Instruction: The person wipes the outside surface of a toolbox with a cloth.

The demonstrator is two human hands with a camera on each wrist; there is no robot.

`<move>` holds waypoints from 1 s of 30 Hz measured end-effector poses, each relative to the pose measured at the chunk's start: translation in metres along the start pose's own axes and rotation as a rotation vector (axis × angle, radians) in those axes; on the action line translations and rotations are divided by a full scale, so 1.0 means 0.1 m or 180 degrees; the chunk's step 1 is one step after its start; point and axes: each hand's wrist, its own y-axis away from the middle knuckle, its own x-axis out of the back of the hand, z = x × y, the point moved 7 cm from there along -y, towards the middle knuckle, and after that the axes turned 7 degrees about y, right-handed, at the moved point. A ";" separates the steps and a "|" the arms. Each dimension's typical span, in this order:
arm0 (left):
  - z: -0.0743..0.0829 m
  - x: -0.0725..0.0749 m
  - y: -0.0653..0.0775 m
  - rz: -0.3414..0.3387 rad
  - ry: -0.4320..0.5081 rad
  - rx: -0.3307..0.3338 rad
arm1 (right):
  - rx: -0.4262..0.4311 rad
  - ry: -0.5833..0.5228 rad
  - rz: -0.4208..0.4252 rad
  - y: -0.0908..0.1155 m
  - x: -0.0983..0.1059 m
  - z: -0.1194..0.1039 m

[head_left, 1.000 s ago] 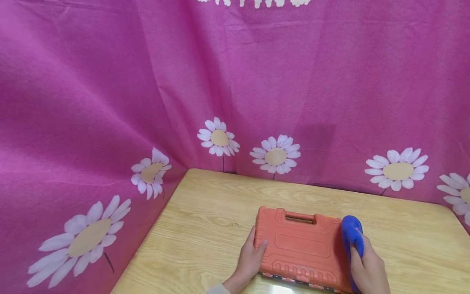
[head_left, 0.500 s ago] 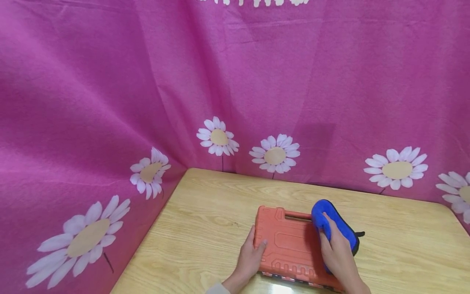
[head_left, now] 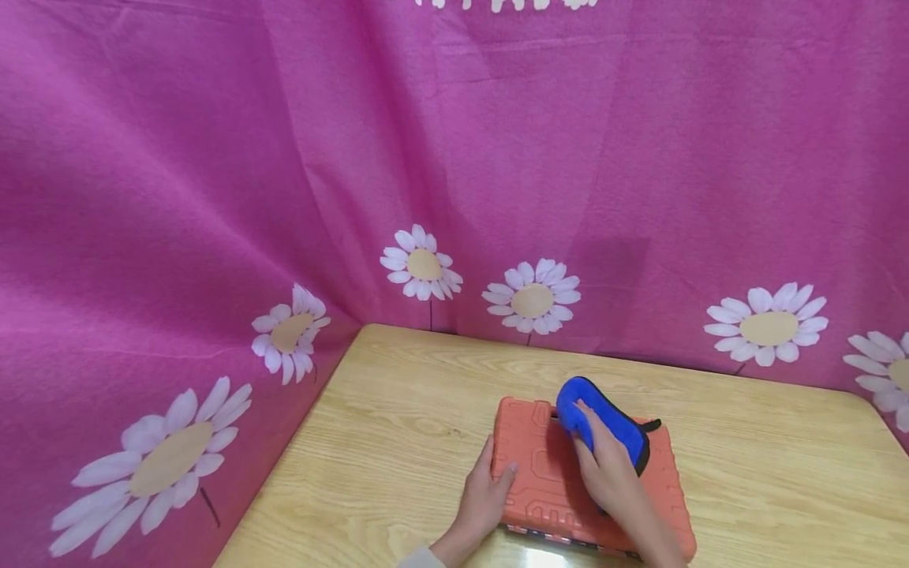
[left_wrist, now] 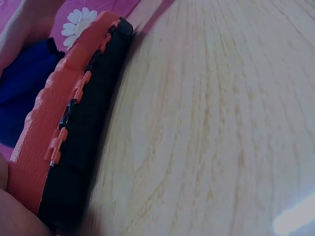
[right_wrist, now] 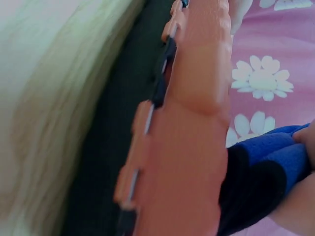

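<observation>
An orange plastic carrying case (head_left: 529,493) with a black lower half lies flat on the table. Its handle side faces away, and the hinged side (left_wrist: 74,101) points toward me. My left hand (head_left: 485,495) grips the case's left edge, thumb on top. Over the lid, my right hand (head_left: 609,472) pinches a folded blue cloth (head_left: 616,424) with black edging and a short black loop. The cloth covers part of the handle and the upper middle of the lid. In the right wrist view, the bunched cloth (right_wrist: 268,147) lies against the orange lid (right_wrist: 182,157); the fingertips are partly hidden.
The light wood-grain table (head_left: 398,410) extends on both sides of the case and behind it. A magenta curtain (head_left: 497,158) printed with white daisies (head_left: 531,300) stands along the table's left and back edges. A bright reflection shows at the front edge.
My right hand has moved the blue cloth leftward across the lid, from the case's right edge to near its middle. The right end of the case is uncovered. My left hand has stayed put.
</observation>
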 end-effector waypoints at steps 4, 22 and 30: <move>0.00 0.00 0.00 -0.0034 -0.0001 -0.0004 | 0.0116 0.0025 -0.0011 -0.07 -0.09 -0.07; 0.05 0.04 0.00 0.0063 -0.0326 -0.0378 | 0.0527 0.0432 -0.0404 -0.26 -0.51 -0.32; 0.11 0.04 0.02 0.0076 -0.0418 -0.0623 | 0.0650 0.0790 -0.0434 -0.29 -0.64 -0.34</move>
